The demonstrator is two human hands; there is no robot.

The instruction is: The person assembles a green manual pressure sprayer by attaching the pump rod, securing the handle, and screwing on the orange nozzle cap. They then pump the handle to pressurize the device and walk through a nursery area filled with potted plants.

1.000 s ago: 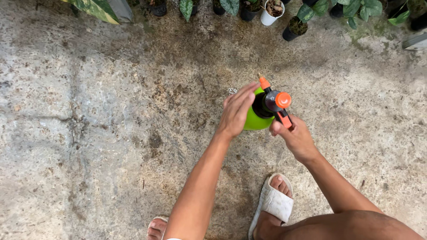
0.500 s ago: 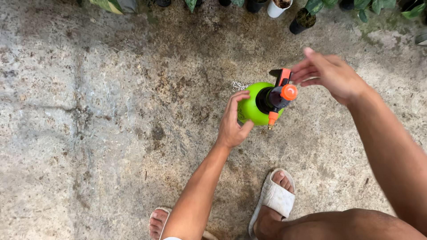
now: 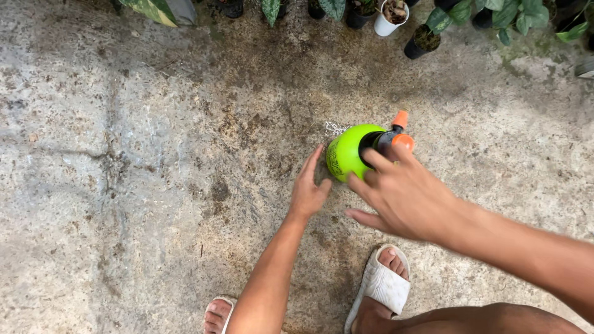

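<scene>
green sprayer (image 3: 348,152) between left hand (image 3: 309,190), right hand (image 3: 402,195)

Soft, even daylight, no glare; faint shadows under the right hand (image 3: 405,198) on the concrete floor (image 3: 124,185); sharp centre, slight bending at edges

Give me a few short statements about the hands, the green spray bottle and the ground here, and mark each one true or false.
1. The spray bottle stands on a concrete floor. True.
2. The left hand touches the side of the bottle. True.
3. The right hand is closed in a fist on the ground. False: its fingers are spread over the bottle's top.
4. The white pot lies beside the sandal. False: it stands far off, among the plants.
</scene>
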